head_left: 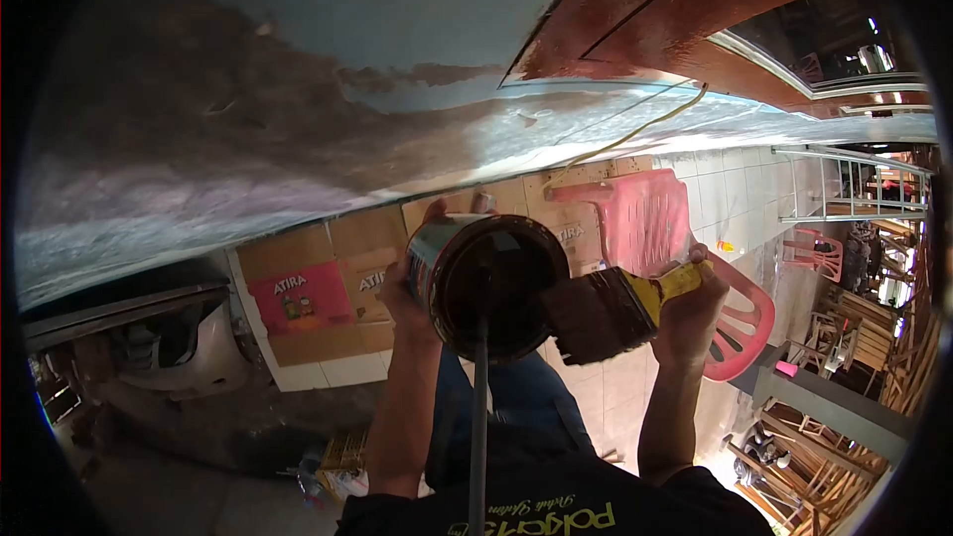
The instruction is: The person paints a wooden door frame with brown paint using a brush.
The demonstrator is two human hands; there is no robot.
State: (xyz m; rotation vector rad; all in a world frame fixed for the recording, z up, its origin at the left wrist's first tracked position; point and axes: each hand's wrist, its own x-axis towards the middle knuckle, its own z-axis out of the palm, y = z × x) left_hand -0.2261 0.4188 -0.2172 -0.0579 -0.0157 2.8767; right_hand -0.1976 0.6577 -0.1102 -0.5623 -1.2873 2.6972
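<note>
An open round can with dark brown contents is held up in front of my body. My left hand is wrapped round its left side, with some fingertips showing at its upper rim. A thin grey stick reaches from the can's mouth down to the lower edge of the view. On the right, my right hand grips the yellow handle of a wide paintbrush. The brush's dark, coated bristles point left and overlap the can's right rim.
A patchy wall and a reddish-brown window frame fill the top. Below lie flattened cardboard and a red plastic chair. A metal ladder and stacked wood stand right, a vehicle left.
</note>
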